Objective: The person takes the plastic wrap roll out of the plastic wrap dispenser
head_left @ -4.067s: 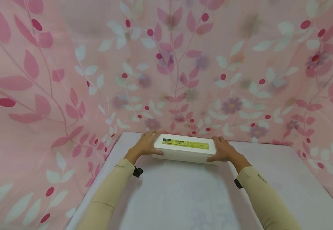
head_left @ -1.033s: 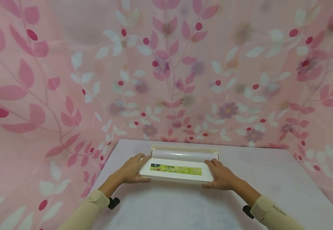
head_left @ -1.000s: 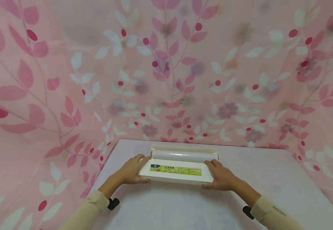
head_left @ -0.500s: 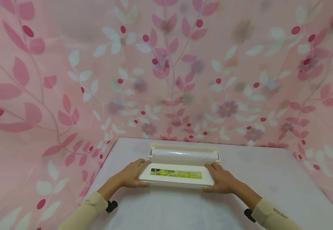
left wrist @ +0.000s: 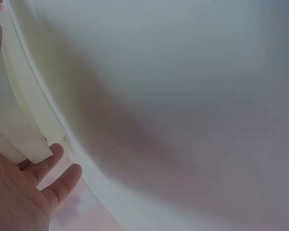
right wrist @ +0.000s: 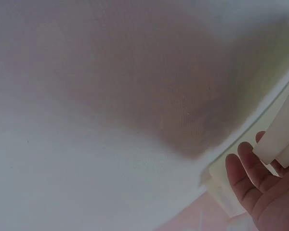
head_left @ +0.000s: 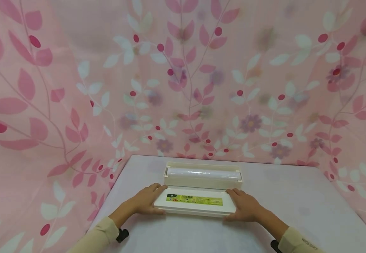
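The lid is a long cream-white plastic piece that I hold by its two short ends, just in front of the box it belongs to, low over the near middle of the table. A yellow-green label runs along the lid's top; it carries small print and a little picture at its left end, but the writing is too small for me to read. My left hand grips the lid's left end, thumb on the near edge and fingers curled round the far corner. My right hand grips the right end the same way. From my left wrist I see the lid's pale edge with my fingers bent under it; from my right wrist my fingers lie against the lid's end. The open box sits just behind the lid with a roll of clear wrap lying lengthwise in it. The table wears a pale lilac cloth, and a pink curtain printed with leaves, berries and flowers hangs behind and at both sides.
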A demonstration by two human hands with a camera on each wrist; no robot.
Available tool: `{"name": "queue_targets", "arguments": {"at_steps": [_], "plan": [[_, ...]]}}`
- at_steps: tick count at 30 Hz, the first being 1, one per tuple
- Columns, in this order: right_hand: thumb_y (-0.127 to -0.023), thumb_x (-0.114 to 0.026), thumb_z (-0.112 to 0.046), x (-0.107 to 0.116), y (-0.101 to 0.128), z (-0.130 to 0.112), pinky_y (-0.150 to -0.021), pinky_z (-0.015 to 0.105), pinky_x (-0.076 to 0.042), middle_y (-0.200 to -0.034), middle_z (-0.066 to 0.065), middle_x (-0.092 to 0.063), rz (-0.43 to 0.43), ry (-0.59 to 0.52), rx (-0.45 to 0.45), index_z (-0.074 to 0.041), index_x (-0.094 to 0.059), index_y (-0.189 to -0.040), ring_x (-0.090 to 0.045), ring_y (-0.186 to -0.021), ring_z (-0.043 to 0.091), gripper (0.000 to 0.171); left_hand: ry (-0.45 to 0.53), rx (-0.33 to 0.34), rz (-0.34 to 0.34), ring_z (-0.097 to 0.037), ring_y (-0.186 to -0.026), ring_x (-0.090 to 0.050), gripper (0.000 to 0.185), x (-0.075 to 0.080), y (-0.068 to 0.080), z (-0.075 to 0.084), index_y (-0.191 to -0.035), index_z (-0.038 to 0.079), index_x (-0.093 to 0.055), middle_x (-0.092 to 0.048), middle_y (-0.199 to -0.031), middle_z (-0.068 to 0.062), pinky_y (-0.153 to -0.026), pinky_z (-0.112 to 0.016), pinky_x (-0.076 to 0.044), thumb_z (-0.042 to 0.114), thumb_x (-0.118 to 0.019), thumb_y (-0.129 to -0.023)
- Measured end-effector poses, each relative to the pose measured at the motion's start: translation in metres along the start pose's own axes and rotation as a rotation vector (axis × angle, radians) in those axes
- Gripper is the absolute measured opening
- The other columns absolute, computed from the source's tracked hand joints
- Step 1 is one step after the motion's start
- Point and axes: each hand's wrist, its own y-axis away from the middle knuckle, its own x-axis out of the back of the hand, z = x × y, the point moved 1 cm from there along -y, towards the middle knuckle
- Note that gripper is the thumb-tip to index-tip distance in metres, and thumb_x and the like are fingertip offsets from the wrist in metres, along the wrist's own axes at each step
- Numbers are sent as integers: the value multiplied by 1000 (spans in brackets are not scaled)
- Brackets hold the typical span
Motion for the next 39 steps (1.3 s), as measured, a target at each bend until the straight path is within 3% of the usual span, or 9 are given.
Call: {"name": "queue_targets", "arguments": {"at_steps": [4,11,19,24,34,39], "plan": [[-60,-72,-81,-5,0,2,-90,53,-49,-132,9,-59,30,43,6,-10,-48,-138,-55,-117,33,109,-14,-11,6,-22,-122,-50,99,0,0,1,-150,20,-37,-50,-135,-6,-98,-47,-45,80,-62,-75],[-57,-77,-78,-9,-1,2,-73,45,-53,-130,8,-56,9,-13,-31,-10,-46,-139,-61,-100,23,110,-75,9,14,-24,-126,-51,101,0,-1,1,-149,23,-40,-53,-140,-3,-98,-54,-43,85,-59,-71],[-59,-81,-73,-13,-3,2,-75,42,-52,-129,11,-51,-6,-74,-30,-9,-43,-140,-56,-90,18,110,45,83,-13,-23,-125,-52,105,-6,-2,-3,-148,22,-39,-50,-143,-3,-98,-51,-45,85,-62,-68],[-59,-82,-70,-15,-3,5,-74,44,-53,-129,12,-51,-8,-85,-36,-9,-44,-140,-56,-90,19,109,39,79,-65,-25,-130,-48,105,-9,0,-2,-149,16,-35,-46,-147,-5,-102,-54,-42,83,-60,-72],[-58,-78,-77,-29,-9,8,-75,41,-52,-130,10,-46,-85,-94,-93,-12,-42,-140,-54,-86,18,111,51,83,-81,-27,-136,-43,106,-10,4,-5,-149,16,-35,-44,-148,-6,-106,-61,-35,83,-61,-71],[-60,-80,-72,-29,-7,6,-71,37,-50,-130,11,-43,-99,-104,-93,-12,-42,-141,-52,-82,16,107,6,67,-87,-23,-131,-45,108,-16,2,-7,-149,16,-36,-46,-146,-4,-102,-53,-36,87,-58,-70]]}}
